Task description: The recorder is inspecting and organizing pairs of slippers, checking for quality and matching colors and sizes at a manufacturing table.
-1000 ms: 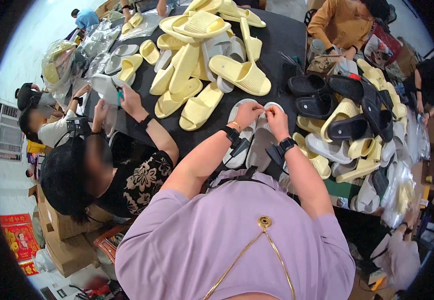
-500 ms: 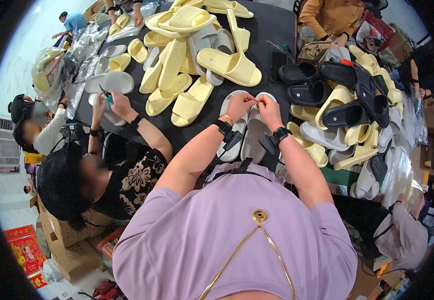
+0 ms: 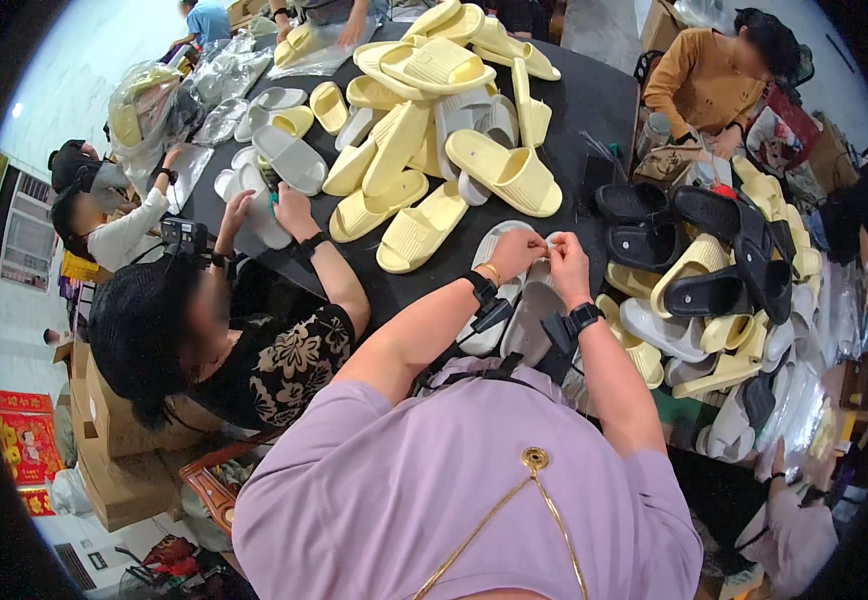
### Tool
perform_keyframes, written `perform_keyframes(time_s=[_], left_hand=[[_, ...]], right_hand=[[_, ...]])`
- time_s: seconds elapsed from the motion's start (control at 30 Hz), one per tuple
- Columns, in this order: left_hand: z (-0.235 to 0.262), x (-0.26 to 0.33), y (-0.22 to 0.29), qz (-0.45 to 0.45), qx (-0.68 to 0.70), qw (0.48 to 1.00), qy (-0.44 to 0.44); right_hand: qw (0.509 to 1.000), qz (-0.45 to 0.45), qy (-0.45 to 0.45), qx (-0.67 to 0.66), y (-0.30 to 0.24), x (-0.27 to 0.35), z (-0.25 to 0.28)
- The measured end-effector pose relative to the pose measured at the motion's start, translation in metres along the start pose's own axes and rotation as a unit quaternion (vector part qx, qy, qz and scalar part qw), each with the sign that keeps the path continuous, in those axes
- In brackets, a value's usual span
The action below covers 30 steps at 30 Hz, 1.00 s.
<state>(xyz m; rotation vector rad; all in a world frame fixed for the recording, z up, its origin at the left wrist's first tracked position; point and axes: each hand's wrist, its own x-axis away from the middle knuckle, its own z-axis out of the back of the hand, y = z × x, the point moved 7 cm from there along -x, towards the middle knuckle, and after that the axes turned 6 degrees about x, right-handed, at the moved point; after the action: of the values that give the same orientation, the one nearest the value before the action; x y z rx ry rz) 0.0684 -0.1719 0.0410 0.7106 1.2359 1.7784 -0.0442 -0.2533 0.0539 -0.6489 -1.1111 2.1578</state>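
A pair of grey slippers lies side by side at the table's near edge: the left slipper (image 3: pixel 477 341) is partly under my forearm, the right slipper (image 3: pixel 526 325) beside it. Over their far ends, my left hand (image 3: pixel 514 251) and my right hand (image 3: pixel 569 269) meet with fingertips pinched close together. Whatever the fingers hold is too small or too hidden to name. Straight beyond my hands rests a yellow slipper (image 3: pixel 509 172), part of a heap.
Yellow and grey slippers pile up on the dark table (image 3: pixel 594 100). Black slippers (image 3: pixel 709 293) lie among others at right. On the left, a co-worker in a flowered top (image 3: pixel 299 355) handles a grey slipper (image 3: pixel 291 160). Another person in an orange top (image 3: pixel 704 85) sits across.
The view has shifted, so the scene sits further right and lower. My hands stay pinched together over the grey pair. The co-worker's hands at left have moved a little along the grey slippers.
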Motion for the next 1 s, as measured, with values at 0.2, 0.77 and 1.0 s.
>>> perform_keyframes(time_s=[0.2,0.77,1.0], left_hand=[[0.091,-0.031,0.018,0.005,0.031,0.956,0.293],[0.288,-0.129,0.006,0.113,0.267,0.868,0.403],[0.288,-0.154,0.005,0.012,0.32,0.912,0.256]], right_hand=[[0.991,0.05,-0.001,0.127,-0.012,0.019,0.013],[0.964,0.074,0.145,0.21,-0.031,0.025,0.182],[0.805,0.103,0.497,0.308,-0.086,0.015,0.444]])
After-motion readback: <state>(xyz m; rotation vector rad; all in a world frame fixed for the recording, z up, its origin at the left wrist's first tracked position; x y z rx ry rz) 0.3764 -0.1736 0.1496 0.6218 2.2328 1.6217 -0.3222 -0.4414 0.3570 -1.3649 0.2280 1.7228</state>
